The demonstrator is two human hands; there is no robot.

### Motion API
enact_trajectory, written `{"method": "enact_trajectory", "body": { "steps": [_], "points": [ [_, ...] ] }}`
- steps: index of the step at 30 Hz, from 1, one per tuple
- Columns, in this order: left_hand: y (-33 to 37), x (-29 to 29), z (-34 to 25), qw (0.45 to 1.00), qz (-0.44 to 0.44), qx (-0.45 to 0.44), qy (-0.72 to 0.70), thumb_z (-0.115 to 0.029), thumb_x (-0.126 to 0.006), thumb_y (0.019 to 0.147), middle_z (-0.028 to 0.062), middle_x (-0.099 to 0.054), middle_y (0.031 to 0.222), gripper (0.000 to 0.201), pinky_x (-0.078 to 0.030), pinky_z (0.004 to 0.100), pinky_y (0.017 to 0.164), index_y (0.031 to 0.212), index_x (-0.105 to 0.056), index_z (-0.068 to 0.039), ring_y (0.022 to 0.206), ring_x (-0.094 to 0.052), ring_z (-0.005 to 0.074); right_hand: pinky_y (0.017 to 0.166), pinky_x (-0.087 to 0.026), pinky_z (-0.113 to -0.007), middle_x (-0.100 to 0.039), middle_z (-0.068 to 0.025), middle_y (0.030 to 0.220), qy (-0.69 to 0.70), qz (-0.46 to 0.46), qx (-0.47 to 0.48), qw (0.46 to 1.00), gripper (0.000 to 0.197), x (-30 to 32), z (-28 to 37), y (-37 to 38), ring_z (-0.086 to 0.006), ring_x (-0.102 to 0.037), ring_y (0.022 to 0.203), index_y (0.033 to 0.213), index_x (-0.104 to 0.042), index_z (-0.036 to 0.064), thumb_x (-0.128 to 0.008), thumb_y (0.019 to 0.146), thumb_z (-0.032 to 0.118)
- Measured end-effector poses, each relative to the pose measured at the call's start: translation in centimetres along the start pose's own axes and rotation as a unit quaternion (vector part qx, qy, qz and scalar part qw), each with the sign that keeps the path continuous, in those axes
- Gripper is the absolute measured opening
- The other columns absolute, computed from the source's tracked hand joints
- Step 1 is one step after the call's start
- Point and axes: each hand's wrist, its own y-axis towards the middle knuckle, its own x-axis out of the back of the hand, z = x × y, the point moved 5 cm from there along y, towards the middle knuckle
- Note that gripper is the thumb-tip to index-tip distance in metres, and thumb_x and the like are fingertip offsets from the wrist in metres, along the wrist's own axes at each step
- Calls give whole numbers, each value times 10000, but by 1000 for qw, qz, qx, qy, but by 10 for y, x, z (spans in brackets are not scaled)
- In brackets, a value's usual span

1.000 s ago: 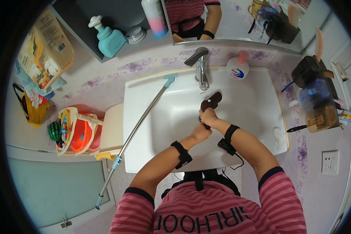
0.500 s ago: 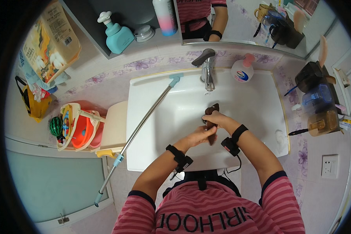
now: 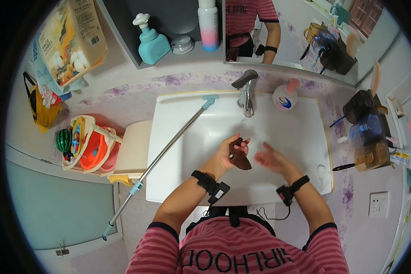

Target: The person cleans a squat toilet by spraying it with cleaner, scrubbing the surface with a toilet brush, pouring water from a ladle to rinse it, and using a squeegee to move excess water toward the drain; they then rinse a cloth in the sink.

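Observation:
My left hand [image 3: 224,154] is closed around a dark brown cloth [image 3: 240,160], held above the white sink [image 3: 196,173]. The cloth hangs folded, its lower end poking out past my fingers. To the right, my right hand [image 3: 274,159] is apart from the cloth and holds nothing; its fingers are stretched out, a little smeared by motion. The chrome faucet [image 3: 246,98] stands beyond both hands, at the sink's back edge.
A squeegee with a long metal pole [image 3: 169,144] leans across the sink's left side. A pump bottle [image 3: 286,95] stands right of the faucet. Further left is a rack with basins [image 3: 93,150]. Cups [image 3: 367,125] hang on the right wall; a mirror [image 3: 297,50] is behind.
My right hand has let go of the brown cloth and moved off to the right. The left hand has shifted slightly up and left, keeping the cloth. The whole view has tilted slightly.

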Motion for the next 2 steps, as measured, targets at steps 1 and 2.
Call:
{"method": "enact_trajectory", "body": {
  "steps": [1,2],
  "points": [
    [-3,-8,6,995,69,9,-74,-285,-634,776,49,-506,694,455,-463,234,686,1028,-456,49,485,-431,68,856,-421,-346,-523,-165,1087,180,140,-105,968,782,-27,-25,-8,-244,-538,945,1225,-376,-22,-522,750,582],
    [-8,-20,15,979,138,18,-145,-294,-639,771,48,-505,695,505,-456,225,703,1079,-432,47,489,-435,73,856,-421,-346,-523,-165,1087,180,140,-105,968,782,-27,-25,-8,-244,-538,945,1225,-376,-22,-522,750,582]
  ]
}}
